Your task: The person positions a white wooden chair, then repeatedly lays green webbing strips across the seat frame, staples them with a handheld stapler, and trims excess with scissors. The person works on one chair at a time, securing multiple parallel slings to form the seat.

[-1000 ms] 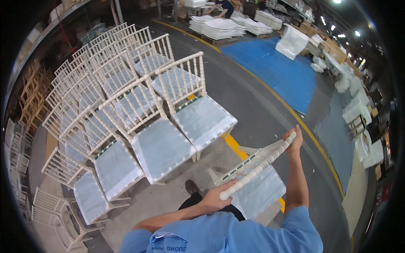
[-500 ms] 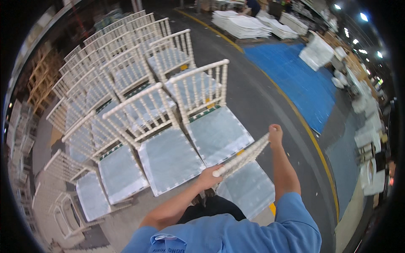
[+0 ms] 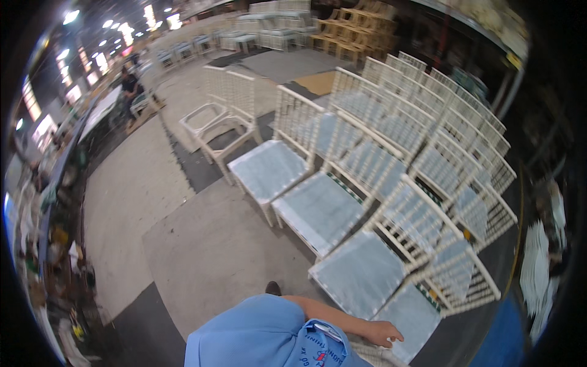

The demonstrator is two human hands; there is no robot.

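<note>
At the lower edge, my left hand (image 3: 384, 334) closes around the end of a cream chair's back (image 3: 374, 353); most of that chair is cut off by the frame. My right hand is out of view. Just beyond my left hand stands a chair with a pale grey-blue covered seat (image 3: 408, 318). Beside it to the left is another such chair (image 3: 361, 269), in a row with more of the same kind. Their backs have thin turned spindles and their seats carry white-edged covers.
More cream chairs (image 3: 391, 110) fill the right side in rows. Two chair frames with open seats (image 3: 223, 122) stand left of the row. Stacked wooden chairs (image 3: 361, 30) are at the back. A person (image 3: 129, 92) sits far left, near a long workbench (image 3: 101, 113). Blue sheeting (image 3: 506, 324) lies at lower right.
The view has swung to the left, bringing the workbench side into sight. My left hand stays on the chair back, while my right hand has left the picture.
</note>
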